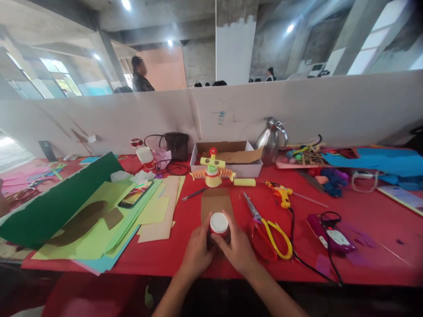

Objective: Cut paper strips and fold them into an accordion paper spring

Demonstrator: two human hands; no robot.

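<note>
A small red cup with a white lid (219, 223) stands on a brown paper sheet (215, 203) near the front edge of the red table (370, 211). My left hand (197, 252) wraps the cup's left side. My right hand (238, 248) wraps its right side, fingers curled round it. Behind the brown sheet stands a small paper-and-cup figure (212, 171) with orange pleated arms. Scissors with yellow handles (269, 228) lie just right of my right hand.
Green, yellow and blue paper sheets (99, 220) with a phone (135, 195) cover the left. A cardboard box (228, 158), steel jug (271, 140), glue gun (280, 193), pencil (194, 193) and craft clutter (307, 156) lie behind. A white partition (330, 105) backs the table; people stand beyond.
</note>
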